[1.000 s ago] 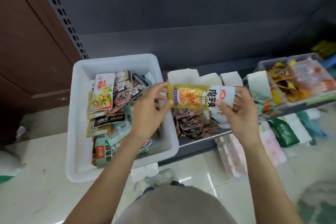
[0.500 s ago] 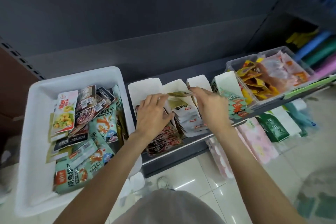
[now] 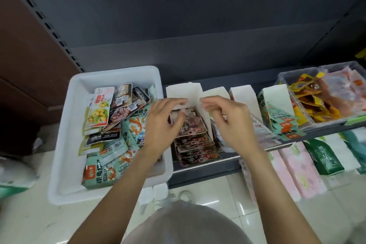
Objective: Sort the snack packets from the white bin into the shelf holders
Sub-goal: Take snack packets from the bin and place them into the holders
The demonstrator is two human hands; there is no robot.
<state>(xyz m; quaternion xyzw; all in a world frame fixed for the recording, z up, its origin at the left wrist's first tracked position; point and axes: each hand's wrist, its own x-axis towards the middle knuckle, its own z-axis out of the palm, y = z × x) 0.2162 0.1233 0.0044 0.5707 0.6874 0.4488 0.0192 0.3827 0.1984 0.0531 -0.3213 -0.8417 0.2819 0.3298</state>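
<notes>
Both hands sit over the white holders (image 3: 185, 93) w/ fingers loosely curled: left hand (image 3: 164, 125) on the dark packets (image 3: 195, 140), right hand (image 3: 230, 125) over the next slot, prob. squaring the stacks. Can't tell if either pinches anything. Plenty of packets left in the white bin (image 3: 65, 144).

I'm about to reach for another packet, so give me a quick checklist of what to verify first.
1. White bin has packets left: ok, many remain.
2. Left hand free: cannot tell, fingers curl over the dark packets.
3. Right hand free: cannot tell, fingertips hidden at the second holder.
4. Yellow packet seated in its holder: cannot tell, the right hand hides it.
5. First holder has room: ok, white wall shows above the stack.
</notes>
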